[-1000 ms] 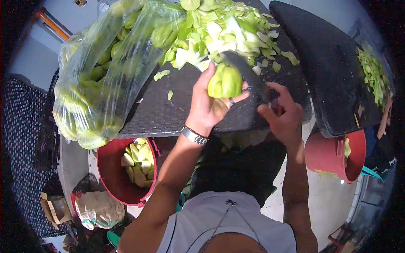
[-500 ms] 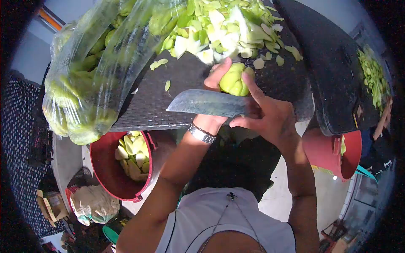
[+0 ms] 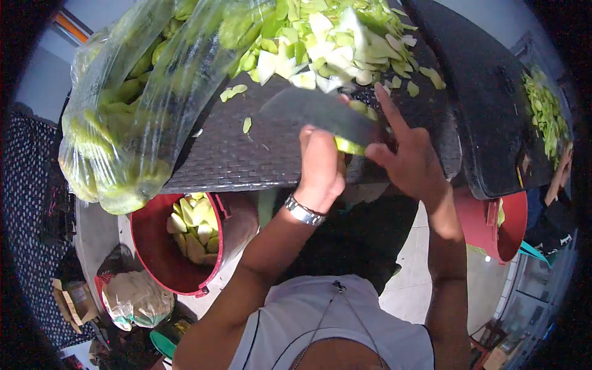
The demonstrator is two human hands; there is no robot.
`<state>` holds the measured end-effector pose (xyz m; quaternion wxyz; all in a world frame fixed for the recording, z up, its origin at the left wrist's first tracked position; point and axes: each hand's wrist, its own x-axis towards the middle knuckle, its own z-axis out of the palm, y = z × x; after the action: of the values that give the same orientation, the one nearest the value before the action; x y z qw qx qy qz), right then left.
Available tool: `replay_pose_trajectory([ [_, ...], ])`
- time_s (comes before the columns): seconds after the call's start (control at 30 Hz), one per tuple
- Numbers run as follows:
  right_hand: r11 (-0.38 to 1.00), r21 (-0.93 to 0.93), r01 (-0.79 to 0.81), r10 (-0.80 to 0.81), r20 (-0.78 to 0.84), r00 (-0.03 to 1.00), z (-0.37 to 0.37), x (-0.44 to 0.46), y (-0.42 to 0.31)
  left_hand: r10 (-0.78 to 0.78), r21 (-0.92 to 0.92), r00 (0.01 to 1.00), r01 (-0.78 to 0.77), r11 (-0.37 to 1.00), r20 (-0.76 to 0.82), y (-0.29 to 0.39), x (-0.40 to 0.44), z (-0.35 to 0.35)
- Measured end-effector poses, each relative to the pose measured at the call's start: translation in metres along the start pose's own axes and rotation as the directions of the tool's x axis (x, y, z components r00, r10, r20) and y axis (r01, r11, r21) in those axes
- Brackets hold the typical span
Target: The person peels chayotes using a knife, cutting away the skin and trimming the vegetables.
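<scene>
My left hand [image 3: 320, 163], with a metal watch on its wrist, is closed round a light green chayote [image 3: 349, 147] above the near part of the dark woven table. In my right hand [image 3: 414, 161] is a broad-bladed knife [image 3: 311, 112], its blade slanting across the chayote and hiding much of it. The blade is blurred by motion. My right index finger stretches forward while the other fingers are around the handle, which is mostly hidden. Just beyond the hands lies a heap of green peelings and pale pieces [image 3: 336, 46].
A clear plastic bag [image 3: 117, 145] full of chayotes hangs over the table's left edge. Below it stands a red bucket [image 3: 148, 246] with peeled chayote pieces inside. Another red bucket [image 3: 509, 228] is at the right, under a black surface [image 3: 487, 105] with more green peelings [image 3: 546, 111].
The knife has risen and moved from in front of the chayote to across its top. My left hand has turned and drawn slightly nearer, and my right hand has shifted a little right.
</scene>
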<state>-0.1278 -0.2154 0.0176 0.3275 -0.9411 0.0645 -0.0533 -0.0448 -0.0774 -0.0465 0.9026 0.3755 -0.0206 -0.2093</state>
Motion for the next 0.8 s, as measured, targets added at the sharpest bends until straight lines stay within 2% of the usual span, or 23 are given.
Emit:
replay_pose_trajectory([
  [0.03,0.999,0.017,0.032,-0.032,-0.025,0.999,0.004,-0.005,-0.002,-0.007,-0.029,1.000,0.007,1.000,-0.002,-0.003,0.006,-0.001],
  [0.1,0.993,0.043,0.106,-0.102,-0.075,0.992,0.014,-0.014,-0.007,-0.206,-0.185,0.957,0.244,0.952,0.202,0.005,0.025,-0.013],
  [0.17,0.991,0.006,0.130,-0.129,-0.079,0.989,0.021,-0.012,-0.004,-0.260,-0.182,0.912,0.327,0.927,0.317,0.011,0.025,-0.012],
  [0.27,0.989,0.021,0.145,-0.143,-0.061,0.988,0.021,-0.012,-0.005,-0.285,-0.176,0.867,0.381,0.908,0.410,0.021,0.020,-0.007],
  [0.37,0.991,0.006,0.137,-0.137,-0.024,0.990,0.018,-0.012,-0.012,-0.370,-0.340,0.836,0.513,0.788,0.405,0.016,0.020,-0.012],
  [0.47,0.985,-0.079,0.153,-0.154,-0.014,0.988,0.017,-0.014,-0.013,-0.342,-0.345,0.861,0.472,0.811,0.376,0.018,0.016,-0.005],
  [0.57,0.971,-0.127,0.203,-0.208,-0.033,0.978,0.021,-0.013,-0.006,-0.284,-0.235,0.938,0.326,0.916,0.197,0.002,0.025,-0.016],
  [0.8,0.970,-0.155,0.188,-0.183,0.046,0.982,0.017,-0.011,-0.005,-0.167,-0.137,0.971,0.192,0.972,0.172,0.002,0.025,-0.019],
])
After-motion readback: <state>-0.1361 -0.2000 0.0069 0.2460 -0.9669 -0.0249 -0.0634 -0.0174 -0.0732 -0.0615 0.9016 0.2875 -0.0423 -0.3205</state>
